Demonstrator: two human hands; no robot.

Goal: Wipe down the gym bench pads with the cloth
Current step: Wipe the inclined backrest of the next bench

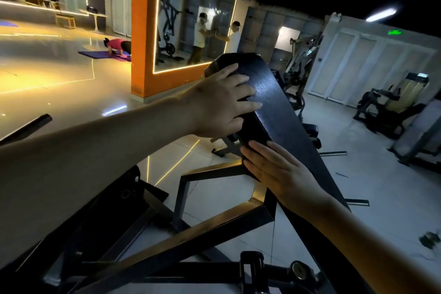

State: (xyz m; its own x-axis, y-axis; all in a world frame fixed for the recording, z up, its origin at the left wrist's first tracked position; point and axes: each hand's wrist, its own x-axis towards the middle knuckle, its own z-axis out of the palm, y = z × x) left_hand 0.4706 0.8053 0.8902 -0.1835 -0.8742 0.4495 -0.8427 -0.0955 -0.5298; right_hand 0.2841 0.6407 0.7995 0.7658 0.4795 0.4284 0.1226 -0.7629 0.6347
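Your left hand (pixel 222 100) lies with fingers spread wide over the upper end of the tilted black bench pad (pixel 276 102). Your right hand (pixel 274 169), fingers straight, rests flat against the pad's side edge below.

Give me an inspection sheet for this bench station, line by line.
Surface: black textured bench pad, inclined, on a metal frame.
Job's things: cloth not made out in either hand.
Clutter: small blurred dark object on the floor at right.
Hands: left hand spread over the pad's upper part; right hand flat against its lower edge.
Cables: nothing seen.
Surroundings: orange-framed mirror, exercise machines, a person on a purple mat.
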